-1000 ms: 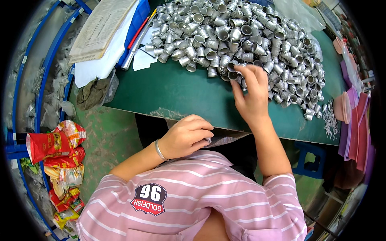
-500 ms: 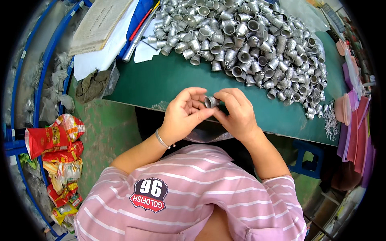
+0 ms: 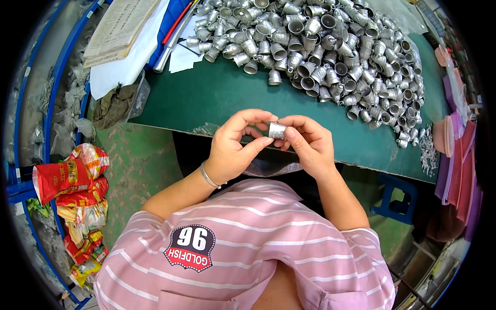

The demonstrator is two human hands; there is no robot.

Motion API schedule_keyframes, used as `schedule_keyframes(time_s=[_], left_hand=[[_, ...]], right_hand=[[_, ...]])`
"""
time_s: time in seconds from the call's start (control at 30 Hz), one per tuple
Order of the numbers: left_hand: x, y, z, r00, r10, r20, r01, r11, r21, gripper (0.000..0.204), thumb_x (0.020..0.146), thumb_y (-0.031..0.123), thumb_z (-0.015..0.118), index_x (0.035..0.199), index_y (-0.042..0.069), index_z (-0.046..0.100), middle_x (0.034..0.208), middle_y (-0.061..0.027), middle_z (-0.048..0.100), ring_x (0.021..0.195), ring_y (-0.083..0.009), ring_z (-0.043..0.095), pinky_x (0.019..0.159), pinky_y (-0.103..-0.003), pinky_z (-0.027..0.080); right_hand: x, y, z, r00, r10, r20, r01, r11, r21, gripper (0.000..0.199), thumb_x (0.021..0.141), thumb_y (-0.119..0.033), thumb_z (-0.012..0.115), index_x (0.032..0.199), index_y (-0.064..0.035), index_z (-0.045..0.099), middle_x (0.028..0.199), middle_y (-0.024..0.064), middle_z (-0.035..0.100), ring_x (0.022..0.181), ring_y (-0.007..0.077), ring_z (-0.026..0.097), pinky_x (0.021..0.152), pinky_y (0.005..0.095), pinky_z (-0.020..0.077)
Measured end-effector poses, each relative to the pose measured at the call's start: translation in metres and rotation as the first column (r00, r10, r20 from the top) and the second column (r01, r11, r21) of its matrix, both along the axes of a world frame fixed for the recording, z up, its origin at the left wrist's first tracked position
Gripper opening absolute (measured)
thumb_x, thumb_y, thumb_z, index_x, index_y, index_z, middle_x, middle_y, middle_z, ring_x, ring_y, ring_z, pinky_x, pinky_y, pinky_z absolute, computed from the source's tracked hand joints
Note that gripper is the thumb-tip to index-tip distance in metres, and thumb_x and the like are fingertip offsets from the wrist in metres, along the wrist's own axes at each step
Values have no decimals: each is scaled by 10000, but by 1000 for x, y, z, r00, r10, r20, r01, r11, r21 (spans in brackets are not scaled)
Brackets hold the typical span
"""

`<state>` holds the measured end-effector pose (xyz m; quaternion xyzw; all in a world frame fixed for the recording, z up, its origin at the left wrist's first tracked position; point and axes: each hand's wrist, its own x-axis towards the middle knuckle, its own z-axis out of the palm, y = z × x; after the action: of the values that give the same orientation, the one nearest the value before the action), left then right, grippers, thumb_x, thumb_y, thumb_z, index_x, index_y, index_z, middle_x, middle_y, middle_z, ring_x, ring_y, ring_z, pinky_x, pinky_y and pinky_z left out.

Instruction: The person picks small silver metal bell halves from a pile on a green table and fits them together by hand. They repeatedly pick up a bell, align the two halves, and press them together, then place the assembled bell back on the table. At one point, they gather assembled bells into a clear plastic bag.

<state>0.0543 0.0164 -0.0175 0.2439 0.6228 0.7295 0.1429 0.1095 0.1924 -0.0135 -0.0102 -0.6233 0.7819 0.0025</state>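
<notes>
A small silver metal bell is held between both hands, just above the table's near edge. Its patterned side shows now, lying roughly sideways. My left hand pinches one end with thumb and fingertips. On the other end, the thumb and fingers of my right hand close round it. A large heap of similar bells covers the far part of the green table, beyond my hands.
Small metal pieces lie at the table's right end, near pink and purple bins. Papers, pens and a clear tub with a grey cloth are at the left. A blue stool stands below on the right.
The bell has been turned in my fingers: its open mouth showed before, and its outer side shows now. My right hand's grip has shifted, with the thumb now on top.
</notes>
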Motion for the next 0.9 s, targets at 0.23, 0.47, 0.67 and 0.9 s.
schedule_keyframes(time_s=[0.23, 0.47, 0.67, 0.9], left_hand=[[1, -1, -7, 993, -21, 117, 15, 999, 50, 314, 798, -73, 652, 1105, -40, 592, 1097, -100, 561, 940, -163, 617, 788, -265, 541], [0, -2, -6, 989, -38, 141, 27, 996, 83, 302, 816, -63, 658, 1109, -59, 586, 1084, -96, 569, 949, -157, 614, 817, -271, 538], [1, -3, -8, 965, -101, 241, 62, 984, 165, 356, 827, -76, 639, 1167, -50, 535, 1116, -127, 585, 982, -176, 613, 861, -287, 522], [2, -1, -8, 995, -32, -91, 48, 983, 179, 450, 804, -51, 680, 1208, -22, 484, 1108, -138, 603, 970, -189, 629, 860, -297, 522]], right_hand=[[2, -2, -2, 999, -28, -45, 29, 999, 33, 202, 930, -112, 587, 1078, 25, 602, 930, 54, 644, 789, 91, 616, 672, 209, 501], [2, -5, -6, 977, -49, -206, 67, 994, 82, 279, 861, 4, 635, 1131, 27, 569, 1051, 89, 582, 933, 136, 581, 796, 254, 492], [-1, -2, -6, 972, -85, -218, 87, 996, 1, 322, 861, 1, 629, 1170, 35, 544, 1066, 86, 565, 969, 151, 564, 833, 272, 477], [-2, 6, -9, 973, 43, -226, -39, 999, 22, 187, 878, 34, 588, 1063, 58, 592, 1071, 130, 615, 954, 177, 609, 852, 287, 503]])
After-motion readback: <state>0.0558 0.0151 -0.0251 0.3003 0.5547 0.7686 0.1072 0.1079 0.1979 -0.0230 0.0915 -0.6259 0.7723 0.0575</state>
